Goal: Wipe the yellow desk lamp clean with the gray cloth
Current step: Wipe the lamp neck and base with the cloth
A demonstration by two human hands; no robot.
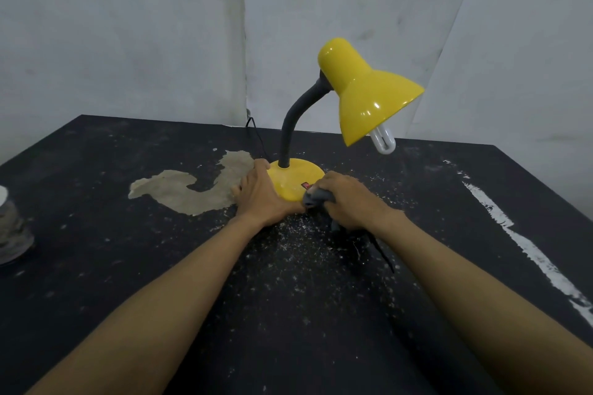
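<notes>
Yellow desk lamp (359, 99) stands toward the back of the dark desk (96, 266), its round base (298, 178) between the person's two hands. The left hand (261, 192) lies flat and open against the base's left edge, holding nothing. The right hand (349, 199) has its fingers (324, 184) closed around the bunched gray cloth (316, 197), pressed to the base's front rim beside a red switch (306, 185).

A hard rub could flip that switch, or tip the top-heavy shade (375, 106) and exposed bulb (383, 138). Grit and white flecks litter the desk, with a pale bare patch (192, 189); stained grey walls (128, 26) stand behind.
</notes>
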